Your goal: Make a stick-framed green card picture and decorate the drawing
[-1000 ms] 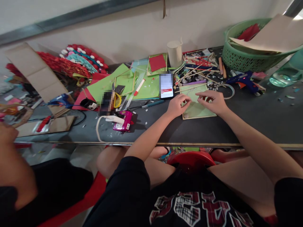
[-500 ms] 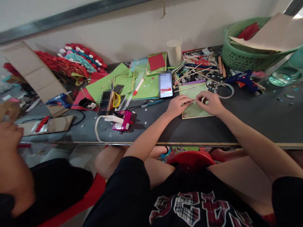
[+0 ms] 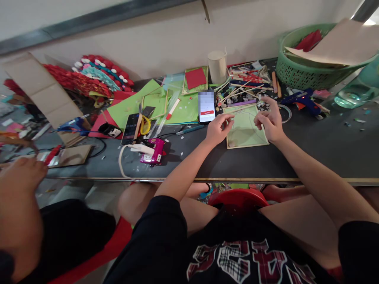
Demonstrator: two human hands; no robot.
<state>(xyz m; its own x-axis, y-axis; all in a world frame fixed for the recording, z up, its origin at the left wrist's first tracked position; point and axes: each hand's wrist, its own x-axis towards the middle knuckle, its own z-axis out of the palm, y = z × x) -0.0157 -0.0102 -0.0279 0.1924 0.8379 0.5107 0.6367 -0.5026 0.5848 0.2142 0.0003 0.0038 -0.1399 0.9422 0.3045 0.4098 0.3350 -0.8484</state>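
Observation:
A light green panel with a thin pale stick frame and faint drawn lines lies flat on the table in front of me. At its left edge is my left hand, thumb and fingertips drawn close; whatever they pinch, if anything, is too small to make out. My right hand hovers by the panel's right side, index finger stretched out and the other fingers bent, with nothing visible in it. A small pinkish lump sits in the panel's lower left corner.
Behind the panel lie loose sticks and a purple stick. A phone, tape ring, blue glue gun and green basket surround it. Left are a pink power socket and another person's hand.
My hands have drawn apart; the right moved right and lifted its index finger, uncovering more of the panel. My left hand shifted slightly left. The other person's hand moved right.

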